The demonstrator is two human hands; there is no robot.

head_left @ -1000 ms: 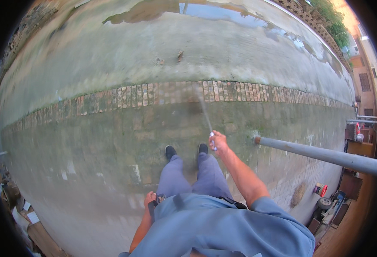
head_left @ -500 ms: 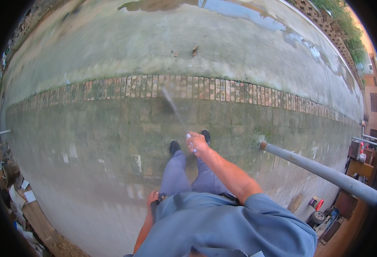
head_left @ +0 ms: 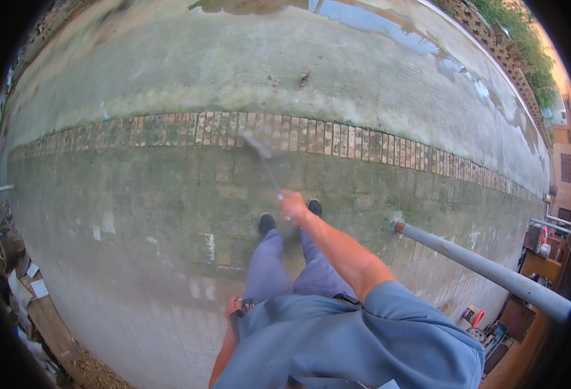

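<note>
Above the greenish paving (head_left: 169,194), just ahead of the wearer's dark shoes (head_left: 268,223), the right hand (head_left: 292,206) is closed around the pale handle of a slender tool (head_left: 258,146). Its thin shaft slants forward and to the left, ending in a blurred, light grey head that appears over the near edge of a row of upright bricks (head_left: 334,137); whether the head touches the ground cannot be told. The hands are well apart: the left hand (head_left: 235,306) hangs low beside the hip, next to a dark item (head_left: 239,318) at the waist, and whether it grips anything is unclear. Beyond the bricks spreads a grey concrete surface (head_left: 188,71) bearing a small dark clump (head_left: 304,79) and, farther off, a puddle (head_left: 376,26) reflecting light. A grey pole (head_left: 483,266) with a rusty end reaches in from the right, near the right forearm but apart from it. Past the pole, at the lower right, sit a red-rimmed container (head_left: 473,316) and a wheel (head_left: 477,334).
</note>
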